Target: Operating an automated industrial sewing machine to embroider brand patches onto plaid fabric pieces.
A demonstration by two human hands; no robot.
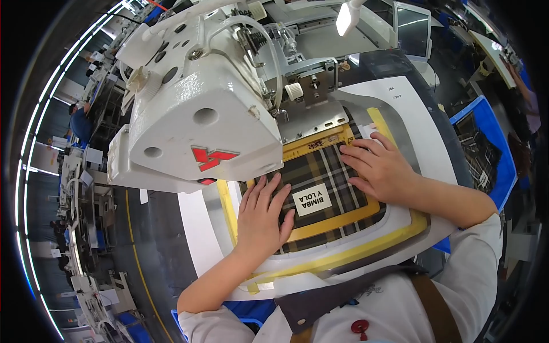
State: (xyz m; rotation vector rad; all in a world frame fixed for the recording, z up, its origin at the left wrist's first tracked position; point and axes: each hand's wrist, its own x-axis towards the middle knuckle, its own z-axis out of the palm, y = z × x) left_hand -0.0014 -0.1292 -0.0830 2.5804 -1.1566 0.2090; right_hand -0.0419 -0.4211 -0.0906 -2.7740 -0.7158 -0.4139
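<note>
A dark plaid fabric piece (289,170) with a cream label patch (311,199) lies under a yellow frame (337,222) on a clear template edged with yellow tape (337,260). My left hand (264,211) rests flat on the left side of the fabric and frame, its fingers spread apart. On the right side, my right hand (382,170) lies with fingers stretched over the fabric and the frame's edge. Neither hand holds anything. Just beyond the fabric stands a white sewing machine head (194,120), and its metal plate (317,127) meets the frame's far bar.
White card sheets (394,94) lie around the template on the dark table. At the right, a blue bin (486,123) holds more plaid pieces. A screen (413,31) and a small lamp (346,20) stand at the back. A person (80,121) sits among machines far left.
</note>
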